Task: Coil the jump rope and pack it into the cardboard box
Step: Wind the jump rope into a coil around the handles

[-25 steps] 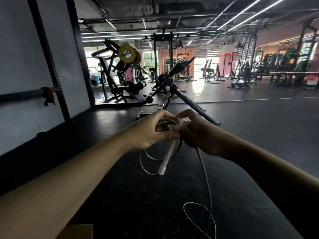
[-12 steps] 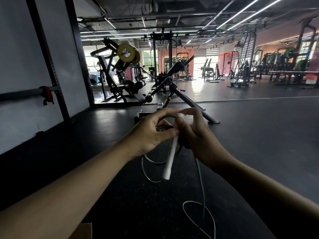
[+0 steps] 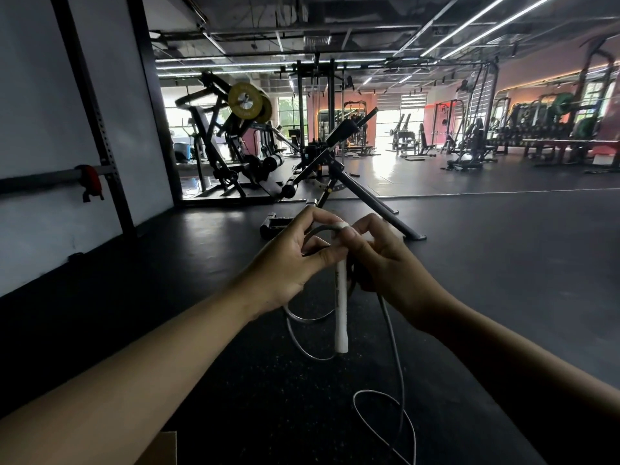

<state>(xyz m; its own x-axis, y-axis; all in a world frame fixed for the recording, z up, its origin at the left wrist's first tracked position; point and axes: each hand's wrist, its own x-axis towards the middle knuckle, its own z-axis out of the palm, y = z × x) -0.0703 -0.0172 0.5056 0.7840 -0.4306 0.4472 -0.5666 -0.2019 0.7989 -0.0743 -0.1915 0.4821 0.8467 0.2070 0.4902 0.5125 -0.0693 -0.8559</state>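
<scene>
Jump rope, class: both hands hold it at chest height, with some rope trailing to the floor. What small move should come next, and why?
Probably the right hand should draw up another length and lay it as a loop into the left hand. A few loops of the jump rope hang beside the white handle, but slack curls on the floor, so it isn't ready for the cardboard box.
</scene>
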